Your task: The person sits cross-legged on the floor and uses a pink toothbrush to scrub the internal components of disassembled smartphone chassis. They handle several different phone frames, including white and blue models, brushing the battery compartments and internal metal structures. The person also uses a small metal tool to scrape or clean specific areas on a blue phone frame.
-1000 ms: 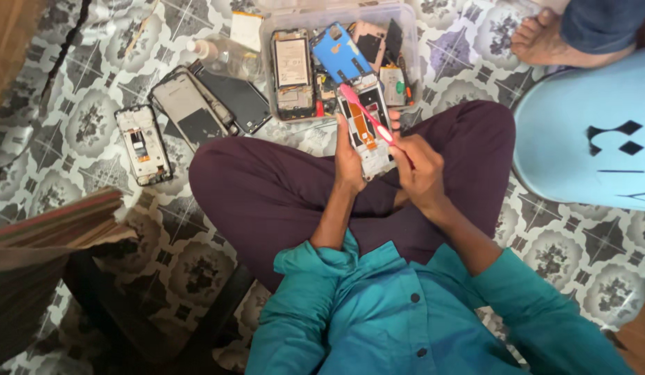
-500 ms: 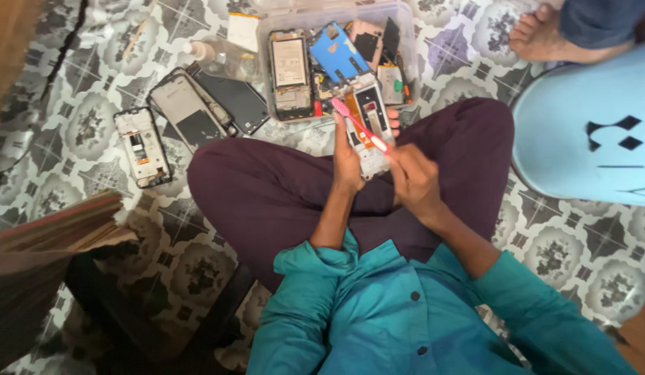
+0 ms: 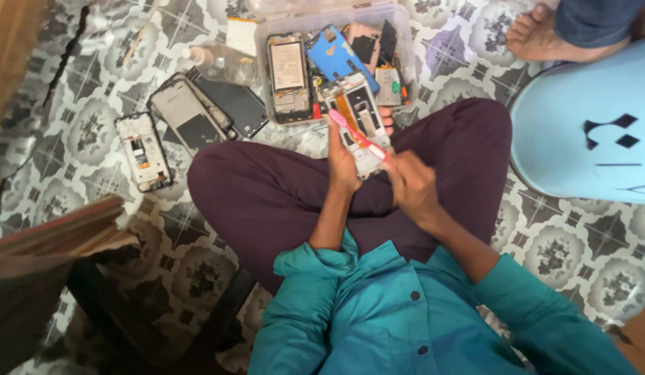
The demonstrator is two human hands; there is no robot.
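Opened phone frame [image 3: 357, 121] gripped upright in left hand [image 3: 342, 163], right hand [image 3: 409, 184] clasping pink toothbrush [image 3: 356, 133] across it

clear plastic box [image 3: 406, 42] of phone parts, dark phone screen [image 3: 232, 104] left

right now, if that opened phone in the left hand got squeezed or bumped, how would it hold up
The opened phone looks thin and flat, so probably light and fairly stiff. Its back is off and the insides exposed, so likely fragile under the toothbrush. The left hand grips only its edges, so it might slip.
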